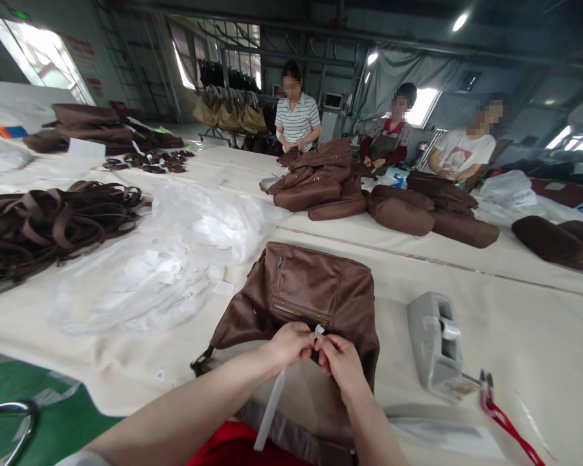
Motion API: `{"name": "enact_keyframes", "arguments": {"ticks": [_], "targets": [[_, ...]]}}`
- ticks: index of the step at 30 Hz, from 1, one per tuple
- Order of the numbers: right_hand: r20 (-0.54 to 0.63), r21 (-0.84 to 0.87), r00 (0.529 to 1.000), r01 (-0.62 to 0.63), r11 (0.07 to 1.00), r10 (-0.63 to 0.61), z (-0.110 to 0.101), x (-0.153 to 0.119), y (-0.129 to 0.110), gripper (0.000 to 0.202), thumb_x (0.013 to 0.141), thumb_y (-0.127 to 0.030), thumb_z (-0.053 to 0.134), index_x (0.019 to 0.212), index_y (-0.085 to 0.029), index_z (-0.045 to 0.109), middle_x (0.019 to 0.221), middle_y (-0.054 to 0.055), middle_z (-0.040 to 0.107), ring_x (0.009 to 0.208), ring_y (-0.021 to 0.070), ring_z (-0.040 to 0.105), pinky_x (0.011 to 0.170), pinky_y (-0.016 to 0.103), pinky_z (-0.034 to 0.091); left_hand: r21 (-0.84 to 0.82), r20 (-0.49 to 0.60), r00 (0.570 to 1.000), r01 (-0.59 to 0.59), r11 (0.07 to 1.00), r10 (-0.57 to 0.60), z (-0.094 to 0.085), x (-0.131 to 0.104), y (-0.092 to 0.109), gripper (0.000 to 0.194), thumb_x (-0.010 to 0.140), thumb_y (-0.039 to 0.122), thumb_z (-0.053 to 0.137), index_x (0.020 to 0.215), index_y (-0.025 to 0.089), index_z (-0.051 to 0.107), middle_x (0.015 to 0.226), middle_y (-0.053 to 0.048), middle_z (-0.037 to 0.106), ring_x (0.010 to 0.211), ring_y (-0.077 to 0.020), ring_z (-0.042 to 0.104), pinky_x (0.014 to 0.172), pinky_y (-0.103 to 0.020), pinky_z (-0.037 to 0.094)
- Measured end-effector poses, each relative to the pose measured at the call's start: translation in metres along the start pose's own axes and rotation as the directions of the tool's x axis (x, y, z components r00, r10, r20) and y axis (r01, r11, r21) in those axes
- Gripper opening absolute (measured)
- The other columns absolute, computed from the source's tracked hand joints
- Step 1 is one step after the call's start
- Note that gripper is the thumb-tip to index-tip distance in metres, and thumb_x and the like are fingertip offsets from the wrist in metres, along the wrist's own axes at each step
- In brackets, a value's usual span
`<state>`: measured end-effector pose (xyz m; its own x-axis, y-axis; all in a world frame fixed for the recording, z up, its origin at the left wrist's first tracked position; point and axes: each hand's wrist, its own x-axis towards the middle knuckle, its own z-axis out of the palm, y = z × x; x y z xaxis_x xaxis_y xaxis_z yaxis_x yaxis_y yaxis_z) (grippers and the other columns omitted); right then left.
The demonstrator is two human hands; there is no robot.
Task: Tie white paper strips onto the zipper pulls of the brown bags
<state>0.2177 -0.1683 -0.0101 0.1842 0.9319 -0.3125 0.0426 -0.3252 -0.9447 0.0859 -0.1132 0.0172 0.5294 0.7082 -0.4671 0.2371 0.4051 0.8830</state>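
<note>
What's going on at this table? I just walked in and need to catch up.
A person is working on a brown bag lying flat on the cloth-covered table. The left hand and right hand meet at the bag's near edge, pinching a small white strip by the zipper. A grey tape dispenser stands to the right, loose brown straps to the left. Three other people sit across the table behind more brown bags.

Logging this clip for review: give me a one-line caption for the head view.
Both hands, left hand and right hand, pinch a white strip at a brown bag beside a tape dispenser.
</note>
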Motion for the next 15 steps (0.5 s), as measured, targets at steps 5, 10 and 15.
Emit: {"name": "enact_keyframes", "arguments": {"ticks": [5, 10, 15], "targets": [[0.012, -0.032, 0.999, 0.032, 0.999, -0.031, -0.001, 0.001, -0.002, 0.037, 0.076, -0.053, 0.056, 0.066, -0.017, 0.06, 0.045, -0.005, 0.05, 0.037, 0.0077, 0.04, 0.039, 0.02, 0.028, -0.225, 0.162, 0.977, 0.171, 0.959, -0.136, -0.011, 0.005, 0.0, 0.016, 0.072, 0.029, 0.057, 0.068, 0.014, 0.054, 0.04, 0.007, 0.04, 0.029, -0.0029, 0.019, 0.034, -0.018, 0.008], [0.02, -0.016, 0.999, -0.045, 0.999, 0.046, -0.003, 0.001, -0.006, 0.046, 0.072, -0.06, 0.06, 0.066, -0.015, 0.065, 0.056, 0.003, 0.063, 0.041, 0.0093, 0.047, 0.04, 0.021, 0.031, -0.528, 0.608, 0.775, 0.556, 0.641, -0.172, -0.022, 0.008, -0.006, 0.013, 0.083, 0.019, 0.046, 0.074, 0.013, 0.051, 0.044, 0.009, 0.032, 0.03, -0.0021, 0.014, 0.033, -0.014, 0.009], [0.147, 0.17, 0.986, -0.103, 0.98, 0.078, -0.008, 0.0, -0.008, 0.044, 0.07, -0.056, 0.066, 0.081, -0.014, 0.07, 0.065, 0.005, 0.066, 0.06, 0.0144, 0.059, 0.044, 0.019, 0.035, -0.632, 0.693, 0.721, 0.6, 0.49, 0.01, -0.01, -0.003, -0.012, 0.016, 0.086, 0.019, 0.044, 0.076, 0.011, 0.053, 0.044, 0.009, 0.031, 0.03, -0.0015, 0.014, 0.033, -0.012, 0.011]]}}
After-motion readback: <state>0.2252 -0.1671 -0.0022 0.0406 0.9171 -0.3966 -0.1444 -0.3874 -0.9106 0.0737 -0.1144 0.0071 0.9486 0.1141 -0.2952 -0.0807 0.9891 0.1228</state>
